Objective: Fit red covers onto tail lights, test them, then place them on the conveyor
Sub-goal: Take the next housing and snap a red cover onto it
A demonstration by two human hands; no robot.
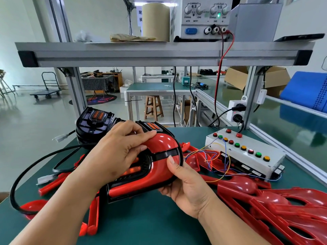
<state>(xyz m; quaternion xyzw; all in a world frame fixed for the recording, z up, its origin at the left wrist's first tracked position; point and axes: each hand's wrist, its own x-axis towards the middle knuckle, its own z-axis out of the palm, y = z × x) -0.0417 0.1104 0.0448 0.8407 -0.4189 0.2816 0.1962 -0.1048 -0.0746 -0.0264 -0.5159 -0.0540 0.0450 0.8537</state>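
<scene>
A black tail light with a red cover (159, 167) fitted on it sits tilted at the table's middle, above the green mat. My left hand (116, 152) lies over its left and top side, fingers pressing on the rounded red cover. My right hand (185, 184) grips its right lower edge, thumb on the red cover. Orange lamps glow under my left palm. A stack of bare black tail lights (95, 124) stands behind on the left. Loose red covers (276, 209) lie heaped at the right.
A white test box with coloured buttons (247, 152) and loose wires stands to the right. A black cable (35, 167) loops at the left. A power supply (203, 18) sits on the shelf above. The green conveyor (292, 124) runs along the right side.
</scene>
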